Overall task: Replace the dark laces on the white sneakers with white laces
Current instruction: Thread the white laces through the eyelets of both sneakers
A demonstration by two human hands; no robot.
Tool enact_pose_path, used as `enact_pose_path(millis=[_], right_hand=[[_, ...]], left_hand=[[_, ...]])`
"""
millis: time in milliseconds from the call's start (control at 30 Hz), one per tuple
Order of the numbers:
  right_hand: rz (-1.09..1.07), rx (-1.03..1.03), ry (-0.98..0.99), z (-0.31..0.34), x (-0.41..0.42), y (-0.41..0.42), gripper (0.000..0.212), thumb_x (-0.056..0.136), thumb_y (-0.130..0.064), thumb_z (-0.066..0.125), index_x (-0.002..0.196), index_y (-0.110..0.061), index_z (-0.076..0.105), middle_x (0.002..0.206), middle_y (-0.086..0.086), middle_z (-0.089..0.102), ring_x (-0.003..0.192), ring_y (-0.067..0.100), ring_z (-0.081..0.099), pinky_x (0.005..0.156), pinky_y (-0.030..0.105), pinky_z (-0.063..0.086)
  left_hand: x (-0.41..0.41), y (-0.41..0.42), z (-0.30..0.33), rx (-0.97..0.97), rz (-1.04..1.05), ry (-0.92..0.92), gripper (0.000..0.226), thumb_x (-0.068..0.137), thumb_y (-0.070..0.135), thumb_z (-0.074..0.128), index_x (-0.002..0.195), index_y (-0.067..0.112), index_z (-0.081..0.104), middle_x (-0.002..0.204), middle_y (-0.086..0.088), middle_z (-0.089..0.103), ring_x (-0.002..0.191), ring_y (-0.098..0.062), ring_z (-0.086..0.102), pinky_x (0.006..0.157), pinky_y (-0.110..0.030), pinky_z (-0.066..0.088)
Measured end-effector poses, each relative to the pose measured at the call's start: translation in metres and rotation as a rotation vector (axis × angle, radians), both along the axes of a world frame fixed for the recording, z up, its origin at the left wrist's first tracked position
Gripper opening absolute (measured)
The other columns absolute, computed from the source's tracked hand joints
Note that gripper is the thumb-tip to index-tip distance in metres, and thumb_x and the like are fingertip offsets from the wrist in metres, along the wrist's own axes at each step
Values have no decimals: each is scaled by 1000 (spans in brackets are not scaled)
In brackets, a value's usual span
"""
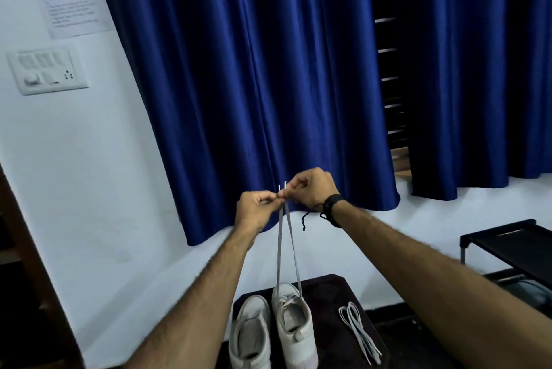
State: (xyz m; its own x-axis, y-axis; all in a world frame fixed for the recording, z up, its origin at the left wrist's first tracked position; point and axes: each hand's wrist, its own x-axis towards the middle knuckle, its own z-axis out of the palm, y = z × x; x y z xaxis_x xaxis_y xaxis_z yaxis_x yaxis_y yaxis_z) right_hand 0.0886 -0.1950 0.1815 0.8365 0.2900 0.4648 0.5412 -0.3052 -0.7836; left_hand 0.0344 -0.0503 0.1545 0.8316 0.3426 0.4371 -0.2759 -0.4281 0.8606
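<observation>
Hands (257, 208) and (313, 189) pinch both tips of a lace (287, 249) level overhead, its twin strands dropping straight down to the right sneaker (294, 324) on the desk (331, 288), beside the unlaced left sneaker (249, 332) and a spare lace bundle (357, 329).

Spare laces (360, 332) right of sneakers (273, 329), on table (334, 288).

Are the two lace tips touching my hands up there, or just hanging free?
Touching. The head view shows the left hand and right hand pinching the lace just below its tips, both strands running down to the right sneaker.
</observation>
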Motion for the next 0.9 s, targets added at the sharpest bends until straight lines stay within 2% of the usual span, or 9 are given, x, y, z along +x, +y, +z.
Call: enact_pose_path(millis=[67,133,300,400,500,567,667,800,900], right_hand=[[6,11,-13,0,0,4,15,69,-30,86,69,-20,75,71,-7,72,72,2,68,63,17,53],[9,30,-10,-1,0,9,14,69,-29,86,71,-19,76,71,-6,73,74,3,69,68,17,55],[24,116,61,-8,-1,23,15,71,-30,85,74,-17,76,74,-5,73,71,0,65,55,3,44],[59,125,79,-15,-3,29,18,80,-28,78,92,-16,76,85,-2,74,76,2,65,63,3,45],[273,78,258,-35,-2,35,36,88,-35,67,118,-15,64,109,1,70,104,12,64,86,17,46],[406,-82,342,-54,-8,38,32,100,-34,46,123,-17,59,116,6,68,111,14,59,82,23,42],[473,-194,436,-81,-16,39,46,106,-36,22,119,-14,60,100,5,69,94,10,60,78,26,37],[394,-95,434,-107,-3,38,40,105,-34,32,109,-14,67,81,1,52,74,10,46,68,22,35],[368,-21,417,-116,-1,34,29,102,-19,44,96,-8,71,81,10,63,70,7,44,62,13,38]], left_hand=[[-1,0,-2,-88,-20,-20,10,83,3,74,92,6,77,78,1,75,72,-4,68,71,-17,55],[-3,-1,-5,-176,-28,-32,8,86,2,70,91,5,75,71,4,73,63,0,66,61,-14,53],[-3,1,-12,-312,-22,-33,8,91,5,64,92,3,72,78,-8,74,66,-7,67,57,-15,51],[-2,5,-11,-367,-9,-30,11,95,6,60,98,1,69,78,-10,72,62,-7,68,55,-16,51],[0,10,-12,-399,2,-32,12,93,6,62,99,1,71,75,-5,72,63,-8,66,60,-19,52],[1,13,-14,-453,4,-37,13,91,9,67,100,1,72,79,-9,74,72,-16,70,64,-25,55],[0,18,-16,-531,44,-47,9,91,10,66,97,4,71,83,-12,74,78,-21,73,57,-22,53],[-5,31,-26,-622,149,-47,7,93,5,62,95,4,69,78,-9,71,70,-18,70,55,-18,51],[-6,47,-50,-725,272,12,3,91,5,65,93,5,67,79,-10,72,67,-17,70,50,-18,49]])
